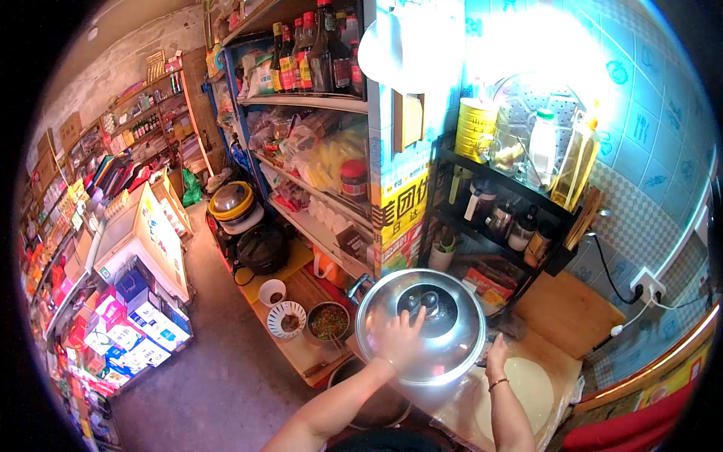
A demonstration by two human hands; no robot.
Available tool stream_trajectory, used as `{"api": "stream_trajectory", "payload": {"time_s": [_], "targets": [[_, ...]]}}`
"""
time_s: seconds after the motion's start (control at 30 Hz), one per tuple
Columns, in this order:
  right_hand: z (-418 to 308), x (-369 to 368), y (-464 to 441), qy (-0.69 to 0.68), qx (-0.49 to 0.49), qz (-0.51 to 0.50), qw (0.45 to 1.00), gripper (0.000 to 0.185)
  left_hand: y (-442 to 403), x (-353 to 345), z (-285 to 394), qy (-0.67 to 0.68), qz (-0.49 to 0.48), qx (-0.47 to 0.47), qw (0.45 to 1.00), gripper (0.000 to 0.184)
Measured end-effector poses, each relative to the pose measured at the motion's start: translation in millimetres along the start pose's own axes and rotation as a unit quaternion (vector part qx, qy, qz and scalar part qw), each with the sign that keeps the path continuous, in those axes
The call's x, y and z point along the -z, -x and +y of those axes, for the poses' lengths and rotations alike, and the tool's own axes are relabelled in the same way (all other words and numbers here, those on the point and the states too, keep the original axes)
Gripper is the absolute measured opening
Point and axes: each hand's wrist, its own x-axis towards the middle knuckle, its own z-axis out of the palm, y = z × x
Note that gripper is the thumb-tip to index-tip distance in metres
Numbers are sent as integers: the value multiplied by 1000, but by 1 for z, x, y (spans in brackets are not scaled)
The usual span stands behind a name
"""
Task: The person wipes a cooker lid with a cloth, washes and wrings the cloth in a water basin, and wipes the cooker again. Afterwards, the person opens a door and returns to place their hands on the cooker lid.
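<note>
A round electric-style pan or pot with a shiny metal lid [376,324] stands at the counter's corner. The lid has a dark centre and a black knob [428,301]. My left hand [401,343] lies over the lid, its fingers stretched apart toward the knob, their tips at its lower side. At the lid's right edge, my right hand [495,360] has its fingers curled at a dark side handle, mostly hidden by the hand. Another side handle [361,286] sticks out at the upper left. A pale flat disc [527,395] lies under my right forearm.
Left of the lid, a bowl of chopped food [328,322], a striped bowl [286,320] and a small white bowl [272,292] stand on a board. A dark pot [369,407] sits below. Behind are a bottle shelf [301,100] and a black rack [497,177].
</note>
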Motion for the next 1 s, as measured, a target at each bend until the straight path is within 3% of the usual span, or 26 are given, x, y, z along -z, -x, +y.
{"api": "stream_trajectory", "payload": {"time_s": [1.0], "targets": [[-1,0,1,10,10,-2,1000,48,1,2,0,3,11,-5,1000,70]]}}
